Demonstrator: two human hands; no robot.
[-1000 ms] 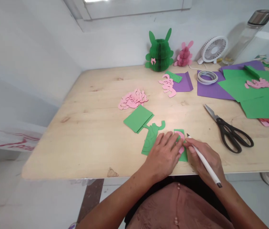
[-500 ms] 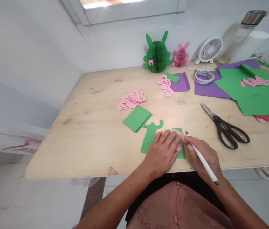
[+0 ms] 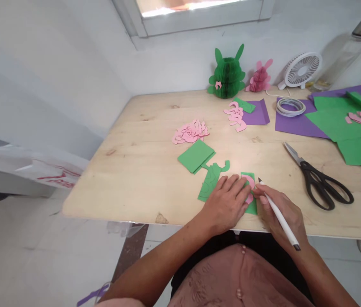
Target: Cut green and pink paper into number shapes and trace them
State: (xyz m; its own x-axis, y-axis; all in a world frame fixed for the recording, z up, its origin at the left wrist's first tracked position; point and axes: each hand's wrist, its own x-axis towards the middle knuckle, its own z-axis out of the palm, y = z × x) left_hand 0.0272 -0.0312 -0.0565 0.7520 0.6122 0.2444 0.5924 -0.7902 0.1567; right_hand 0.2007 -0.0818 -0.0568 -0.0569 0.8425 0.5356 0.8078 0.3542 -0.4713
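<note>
My left hand (image 3: 227,204) lies flat with fingers stretched over a pink paper cutout (image 3: 249,198) and the small green paper (image 3: 251,208) beneath it, partly covering both. A white pen (image 3: 281,220) with a dark tip is gripped in my right hand (image 3: 284,209). Its fingertips are at the right edge of the green paper, and the pen tip points up and away, apart from the paper. Left of my left hand lies a green paper piece with drawn curves (image 3: 211,181), partly cut. Behind it is a folded green paper (image 3: 196,156).
Black-handled scissors (image 3: 319,179) lie to the right. Pink cutouts are piled on the table (image 3: 129,179) in a heap (image 3: 191,131). Farther back are tape rolls (image 3: 291,107), green sheets (image 3: 359,128), a green paper rabbit (image 3: 227,76), a pink one (image 3: 259,76) and a small fan (image 3: 302,70).
The camera view has turned left, so everything on the table appears farther right. Both hands keep nearly the same place on the paper, and the pen stays in my right hand.
</note>
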